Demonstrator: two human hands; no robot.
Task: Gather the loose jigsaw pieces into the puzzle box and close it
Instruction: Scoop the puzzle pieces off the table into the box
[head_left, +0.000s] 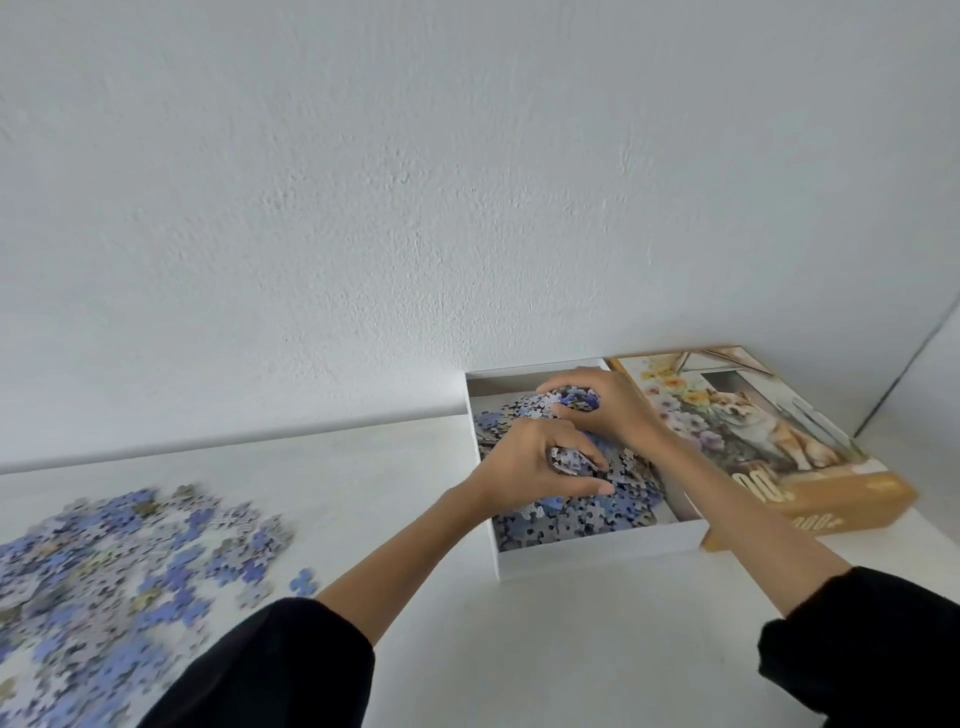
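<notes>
Both hands are over the puzzle box (597, 553) now, at the right of the worktop (519, 649) and pushed up close to the wall (415, 208). The left hand (530, 462) is curled round a clutch of jigsaw pieces (571, 460), and the right hand (608, 408), just beyond it, is cupped over its own bunch. This looks like the drop, and the way to do it well is to stay low inside the walls, open the fingers gently and let the pieces slide onto the heap already in the box (597, 514), not tumble from height and bounce over the rim. The far left corner of the box shows bare floor, so there's space to spread them. The lid (753, 431), dog picture up, lies touching the box on its right, so nothing should spill that way. Plenty remains: a big loose pile (104, 571) sits well apart at the near left, with one stray piece (303, 581) at its edge. Between pile and box the worktop is open, a clean lane for sweeping handfuls across, but the near box wall must be cleared on every pass.
</notes>
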